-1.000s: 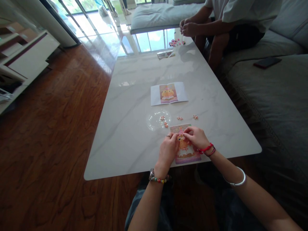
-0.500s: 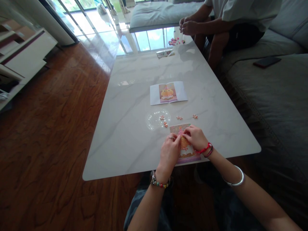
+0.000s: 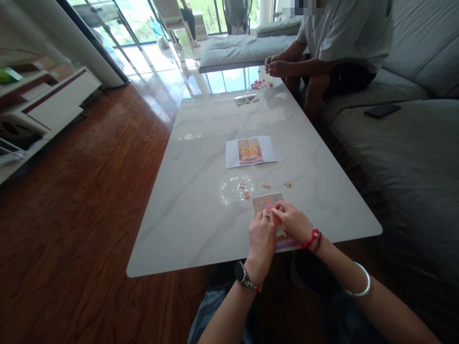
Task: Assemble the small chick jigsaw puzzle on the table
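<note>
A mostly filled jigsaw puzzle [image 3: 258,202] with a cartoon picture lies flat at the table's near edge. Both hands rest over its middle and cover much of it. My left hand [image 3: 263,234], with a ring on one finger, has its fingers curled together on the picture. Beside it, my right hand [image 3: 292,222] is closed in a pinch, thumb and index fingertips close to the left fingers. Whatever lies between the fingertips is hidden. Just beyond the puzzle are loose jigsaw pieces: one [image 3: 247,195], another [image 3: 243,185], a small group [image 3: 266,185] and one [image 3: 288,183] farther right.
An unfolded picture sheet [image 3: 251,152] lies beyond the pieces on the white marble table [image 3: 186,210]. Farther off are a wrapper [image 3: 246,99] and a pile of pink pieces [image 3: 261,84], near another person's hands [image 3: 276,67]. A phone [image 3: 382,111] lies on the sofa.
The view has tilted up, so the table sits lower in the picture. My left hand has shifted right over the puzzle, with its fingers closer to my right hand's. The loose pieces stay put.
</note>
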The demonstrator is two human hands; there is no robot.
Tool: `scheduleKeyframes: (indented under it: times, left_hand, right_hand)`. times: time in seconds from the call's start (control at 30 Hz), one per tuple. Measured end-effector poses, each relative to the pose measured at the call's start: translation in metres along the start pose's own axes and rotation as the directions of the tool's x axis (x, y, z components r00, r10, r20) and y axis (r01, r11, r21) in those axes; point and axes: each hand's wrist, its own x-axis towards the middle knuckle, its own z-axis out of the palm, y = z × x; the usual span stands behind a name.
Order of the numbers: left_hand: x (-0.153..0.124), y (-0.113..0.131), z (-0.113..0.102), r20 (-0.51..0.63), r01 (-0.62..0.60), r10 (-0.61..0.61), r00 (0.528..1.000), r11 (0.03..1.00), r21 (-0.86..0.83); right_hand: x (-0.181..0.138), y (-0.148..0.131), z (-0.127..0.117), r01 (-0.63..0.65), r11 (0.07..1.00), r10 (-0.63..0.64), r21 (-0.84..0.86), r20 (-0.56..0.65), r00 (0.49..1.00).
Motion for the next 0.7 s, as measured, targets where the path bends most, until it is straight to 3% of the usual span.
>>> scheduleKeyframes:
  times: [0.17,0.27,0.37,0.43,0.53,0.7]
  left_hand:
    - [0.009,-0.025,-0.002,-0.05,0.003,-0.015,0.999,0.973,-0.229]
    - [0.022,-0.043,-0.005,-0.059,0.028,-0.06,0.996,0.896,-0.443]
    - [0.041,-0.064,-0.014,-0.129,0.08,-0.181,0.975,0.827,-0.557]
    - [0.053,-0.077,-0.024,-0.223,0.091,-0.252,0.942,0.828,-0.554]
    - [0.071,-0.09,-0.036,-0.304,0.124,-0.299,0.905,0.867,-0.482]
    - [0.094,-0.081,-0.035,-0.273,0.088,-0.22,0.936,0.902,-0.423]
  right_hand:
    - [-0.004,0.01,0.006,-0.004,0.989,0.012,0.149,-0.054,0.998]
    - [0.005,0.03,0.004,-0.077,0.924,0.148,0.374,-0.167,0.975]
    - [0.021,0.062,-0.006,-0.161,0.861,0.317,0.482,-0.263,0.911]
    - [0.035,0.082,-0.012,-0.224,0.855,0.379,0.468,-0.269,0.885]
    - [0.054,0.099,-0.015,-0.239,0.891,0.336,0.387,-0.205,0.919]
    - [0.073,0.102,-0.012,-0.207,0.934,0.238,0.292,-0.075,0.968]
